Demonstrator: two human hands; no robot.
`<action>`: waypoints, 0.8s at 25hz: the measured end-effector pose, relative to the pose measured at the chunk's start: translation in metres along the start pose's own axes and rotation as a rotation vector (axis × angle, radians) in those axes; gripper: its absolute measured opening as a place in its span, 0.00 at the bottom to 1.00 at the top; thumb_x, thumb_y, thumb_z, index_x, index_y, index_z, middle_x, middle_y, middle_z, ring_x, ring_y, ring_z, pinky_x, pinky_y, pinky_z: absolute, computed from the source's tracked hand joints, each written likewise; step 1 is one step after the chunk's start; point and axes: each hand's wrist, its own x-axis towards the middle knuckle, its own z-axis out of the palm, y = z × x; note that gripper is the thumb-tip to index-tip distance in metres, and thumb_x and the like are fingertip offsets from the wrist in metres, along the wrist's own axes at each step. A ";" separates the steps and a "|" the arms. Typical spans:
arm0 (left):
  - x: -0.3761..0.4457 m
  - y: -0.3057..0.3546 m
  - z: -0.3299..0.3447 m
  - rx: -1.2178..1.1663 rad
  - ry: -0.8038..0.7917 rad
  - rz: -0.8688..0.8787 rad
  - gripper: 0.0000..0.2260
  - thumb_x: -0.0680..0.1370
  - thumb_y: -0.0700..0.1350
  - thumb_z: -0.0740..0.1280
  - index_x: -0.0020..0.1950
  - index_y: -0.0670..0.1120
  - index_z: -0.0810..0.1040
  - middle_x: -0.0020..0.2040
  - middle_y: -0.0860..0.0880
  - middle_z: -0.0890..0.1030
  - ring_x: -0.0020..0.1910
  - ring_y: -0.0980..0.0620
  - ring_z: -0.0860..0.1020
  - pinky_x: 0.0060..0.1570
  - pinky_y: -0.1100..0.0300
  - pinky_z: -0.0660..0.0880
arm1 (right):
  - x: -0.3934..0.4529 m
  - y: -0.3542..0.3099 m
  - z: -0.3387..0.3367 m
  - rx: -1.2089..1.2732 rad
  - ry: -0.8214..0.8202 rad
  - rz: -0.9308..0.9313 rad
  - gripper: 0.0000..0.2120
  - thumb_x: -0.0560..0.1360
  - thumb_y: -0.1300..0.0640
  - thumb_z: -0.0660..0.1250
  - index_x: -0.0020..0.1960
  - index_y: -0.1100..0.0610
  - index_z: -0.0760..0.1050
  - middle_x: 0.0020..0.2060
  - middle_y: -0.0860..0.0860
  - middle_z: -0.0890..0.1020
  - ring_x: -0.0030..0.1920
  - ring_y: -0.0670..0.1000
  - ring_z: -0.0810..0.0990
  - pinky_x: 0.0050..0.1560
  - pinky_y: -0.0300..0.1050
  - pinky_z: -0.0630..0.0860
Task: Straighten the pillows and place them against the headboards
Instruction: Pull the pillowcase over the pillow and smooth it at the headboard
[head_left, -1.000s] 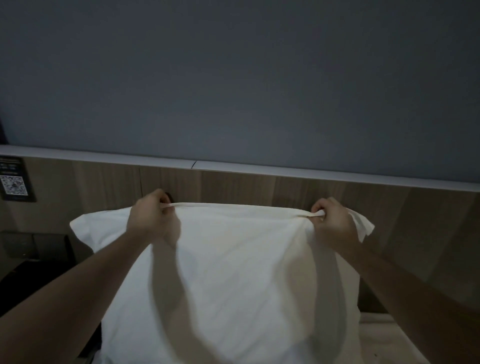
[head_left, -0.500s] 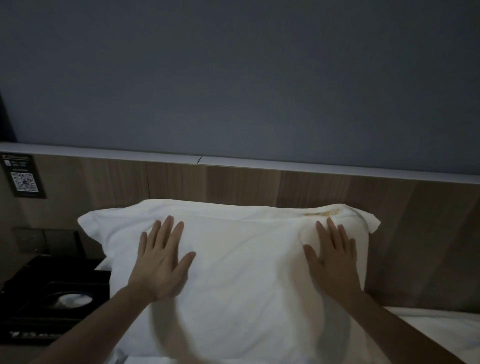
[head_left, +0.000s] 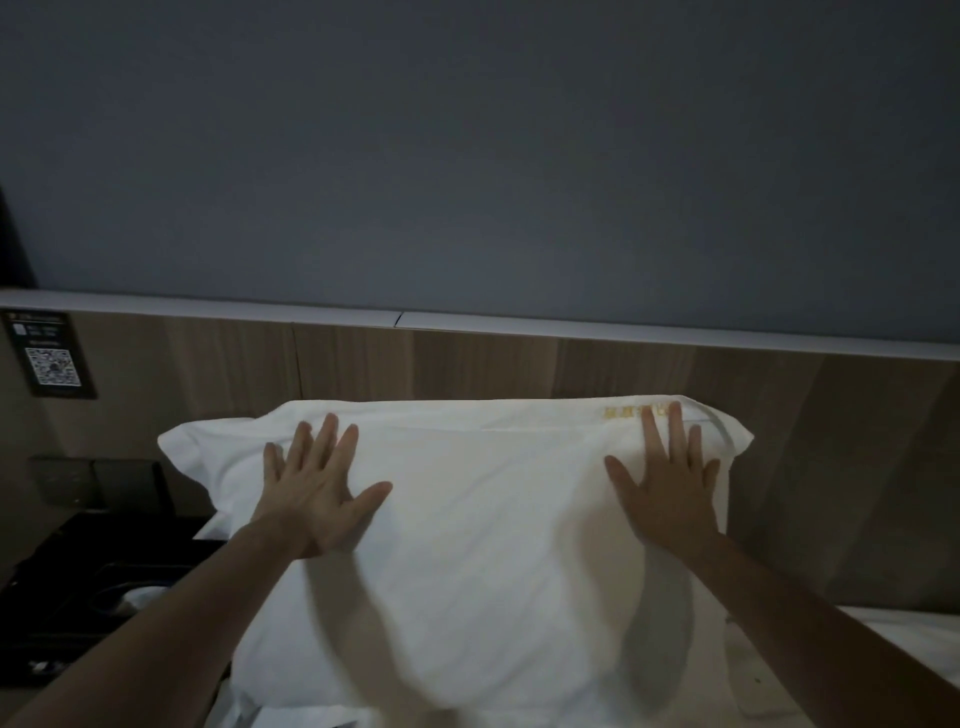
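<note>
A white pillow (head_left: 467, 545) stands upright, leaning against the wooden headboard (head_left: 467, 364). Small yellow embroidery shows near its top right corner. My left hand (head_left: 317, 488) lies flat on the pillow's upper left face, fingers straight and spread. My right hand (head_left: 665, 483) presses flat on the upper right face, fingertips near the embroidery. Both forearms reach in from the bottom corners. The pillow's lower edge meets white bedding at the bottom of the view.
A grey wall rises above the headboard's white top rail (head_left: 571, 327). A dark QR-code plaque (head_left: 49, 356) and wall sockets (head_left: 93, 480) sit at the left. A black bedside tray (head_left: 88, 603) lies lower left. White bed sheet (head_left: 893, 649) shows at the right.
One second ago both hands pinched the pillow's top edge. They let go and now lie flat on its face, having slid slightly upward since half a second ago.
</note>
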 end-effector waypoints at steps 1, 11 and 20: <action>0.002 0.001 0.000 -0.011 -0.023 -0.019 0.43 0.75 0.77 0.44 0.85 0.56 0.40 0.84 0.50 0.35 0.83 0.43 0.35 0.79 0.36 0.36 | 0.000 0.001 0.001 -0.003 0.002 0.013 0.42 0.77 0.27 0.53 0.83 0.40 0.41 0.85 0.50 0.41 0.83 0.64 0.44 0.76 0.76 0.51; -0.063 0.020 0.045 -0.160 0.107 0.149 0.41 0.78 0.74 0.46 0.83 0.58 0.35 0.82 0.53 0.29 0.81 0.46 0.29 0.80 0.38 0.36 | -0.067 -0.010 0.013 0.049 -0.045 -0.074 0.41 0.78 0.28 0.48 0.83 0.42 0.37 0.84 0.46 0.38 0.84 0.57 0.37 0.81 0.68 0.44; -0.127 0.002 0.117 -0.038 0.101 0.164 0.42 0.77 0.63 0.61 0.85 0.51 0.45 0.85 0.45 0.38 0.84 0.37 0.41 0.78 0.32 0.53 | -0.171 0.007 0.047 0.051 -0.090 -0.062 0.36 0.81 0.35 0.50 0.85 0.45 0.45 0.85 0.49 0.43 0.84 0.58 0.42 0.81 0.67 0.48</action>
